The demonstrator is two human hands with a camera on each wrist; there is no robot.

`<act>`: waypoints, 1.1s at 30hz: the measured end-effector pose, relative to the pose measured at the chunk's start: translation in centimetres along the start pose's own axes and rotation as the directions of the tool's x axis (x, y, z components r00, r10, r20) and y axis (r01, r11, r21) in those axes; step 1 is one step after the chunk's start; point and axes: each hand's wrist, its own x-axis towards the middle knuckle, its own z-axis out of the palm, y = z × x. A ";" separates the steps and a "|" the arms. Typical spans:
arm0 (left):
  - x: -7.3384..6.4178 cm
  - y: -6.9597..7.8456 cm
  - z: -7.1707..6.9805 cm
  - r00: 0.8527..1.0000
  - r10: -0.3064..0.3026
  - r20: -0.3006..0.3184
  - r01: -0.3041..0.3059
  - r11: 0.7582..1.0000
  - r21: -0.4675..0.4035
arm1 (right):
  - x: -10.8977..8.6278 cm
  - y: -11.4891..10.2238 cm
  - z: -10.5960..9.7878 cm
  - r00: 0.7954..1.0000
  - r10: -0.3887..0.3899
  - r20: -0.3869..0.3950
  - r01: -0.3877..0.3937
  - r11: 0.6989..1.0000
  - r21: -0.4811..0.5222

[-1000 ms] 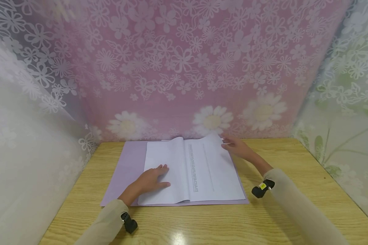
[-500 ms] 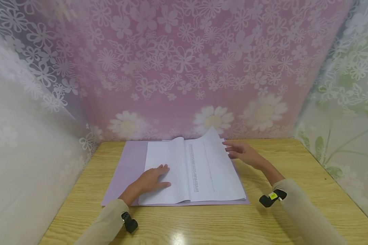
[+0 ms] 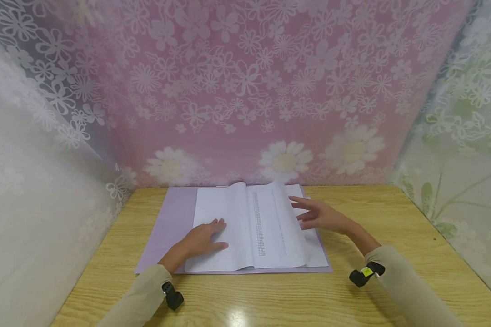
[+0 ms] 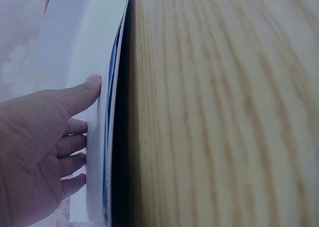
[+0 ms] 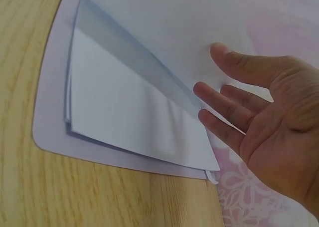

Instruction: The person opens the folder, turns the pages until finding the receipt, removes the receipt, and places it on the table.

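Note:
A lilac folder (image 3: 155, 236) lies open on the table with a stack of white sheets inside. My left hand (image 3: 200, 240) rests flat on the left-hand pages (image 3: 217, 204), its fingers spread. In the left wrist view, the thumb and fingertips of that hand (image 4: 45, 142) lie against the paper. On the right side, a printed sheet (image 3: 270, 227) with columns of small text curls up along its outer edge. My right hand (image 3: 327, 218) is at that edge, fingers extended against the raised page. The right wrist view shows white paper (image 5: 129, 107) beneath the lifted page, near the right hand (image 5: 269, 112).
The wooden table (image 3: 270, 299) extends in front of the folder and to both sides. A pink floral curtain (image 3: 245, 113) stands right behind the folder. Pale floral sheets flank the table at left and right.
My right hand has moved from the page's top right corner down and left. The page's outer edge has curled leftward, uncovering the sheet below. My left hand has stayed put.

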 end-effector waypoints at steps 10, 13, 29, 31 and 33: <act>0.0 -0.1 0.1 1.000 -0.004 -0.004 0.004 1.000 0.001 | 0.8 -1.4 1.8 0.998 0.000 0.061 0.009 0.990 -0.140; 0.0 -0.1 0.1 1.000 -0.002 -0.003 0.002 1.000 -0.004 | 1.1 -1.8 2.2 0.997 -0.023 0.079 0.036 0.984 -0.176; 0.1 -0.3 0.2 1.000 0.009 -0.004 -0.009 1.000 -0.008 | 2.0 -3.4 4.0 0.994 -0.033 0.103 0.070 0.923 -0.379; 0.1 -0.3 0.2 1.000 0.013 -0.007 -0.013 1.000 -0.013 | 2.2 -3.7 4.3 0.994 -0.032 0.105 0.071 0.918 -0.391; 0.1 -0.3 0.2 1.000 0.015 -0.009 -0.015 1.000 -0.012 | 2.3 -3.9 4.5 0.993 -0.035 0.110 0.077 0.914 -0.398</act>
